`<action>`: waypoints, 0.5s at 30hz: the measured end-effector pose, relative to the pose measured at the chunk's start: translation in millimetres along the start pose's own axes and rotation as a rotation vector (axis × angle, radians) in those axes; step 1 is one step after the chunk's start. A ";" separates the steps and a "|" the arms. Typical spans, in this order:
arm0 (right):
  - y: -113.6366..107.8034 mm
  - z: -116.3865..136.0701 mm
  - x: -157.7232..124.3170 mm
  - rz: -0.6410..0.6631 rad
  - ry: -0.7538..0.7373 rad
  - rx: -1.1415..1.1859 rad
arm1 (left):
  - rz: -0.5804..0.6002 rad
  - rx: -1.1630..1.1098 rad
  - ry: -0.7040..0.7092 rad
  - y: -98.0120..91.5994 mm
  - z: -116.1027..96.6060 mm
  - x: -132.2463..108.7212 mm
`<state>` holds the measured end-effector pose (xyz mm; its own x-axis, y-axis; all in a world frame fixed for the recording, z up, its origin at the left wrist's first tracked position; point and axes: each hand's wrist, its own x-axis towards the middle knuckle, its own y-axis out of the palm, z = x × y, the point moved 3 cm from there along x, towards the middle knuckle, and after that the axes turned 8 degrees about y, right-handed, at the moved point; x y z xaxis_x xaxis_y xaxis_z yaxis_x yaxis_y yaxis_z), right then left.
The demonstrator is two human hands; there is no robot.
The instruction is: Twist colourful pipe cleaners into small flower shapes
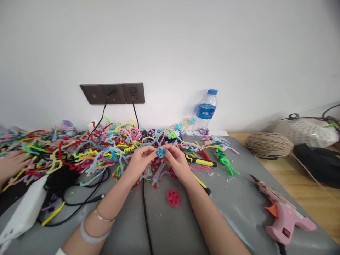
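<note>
Between my two hands, in the middle of the head view, is a small blue pipe-cleaner flower [160, 152]. My left hand [143, 160] pinches its left side with thumb and fingertips. On the opposite side, my right hand [175, 161] pinches it the same way. Part of the flower is hidden by the fingers. Below the hands a red pipe-cleaner flower [173, 198] lies flat on the grey tabletop [127, 230]. Behind them spreads a tangled heap of coloured pipe cleaners [87, 148].
A pink hot glue gun [285, 214] lies at right. Yellow cutters [203, 162] are by my right hand. A plastic bottle [206, 111] leans against the wall. Left stand a white box [25, 209] and black cables; another person's hand [14, 164] reaches into the heap. Twine [268, 144] sits far right.
</note>
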<state>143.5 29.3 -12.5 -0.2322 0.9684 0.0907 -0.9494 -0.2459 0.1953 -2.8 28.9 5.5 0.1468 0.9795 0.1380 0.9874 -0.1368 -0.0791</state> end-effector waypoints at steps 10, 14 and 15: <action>-2.1 0.1 1.7 0.022 0.045 0.086 | -0.002 -0.097 -0.121 0.6 6.6 0.4; -4.2 -1.6 1.8 0.048 0.080 0.116 | 0.015 -0.228 -0.192 3.7 6.5 -1.0; -4.9 -2.6 1.9 0.056 0.097 0.127 | 0.016 -0.243 -0.207 4.2 6.8 -1.4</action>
<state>147.1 32.5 -15.8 -0.3091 0.9510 0.0112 -0.9015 -0.2967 0.3150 0.8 27.9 -1.7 0.1721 0.9828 -0.0675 0.9738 -0.1594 0.1624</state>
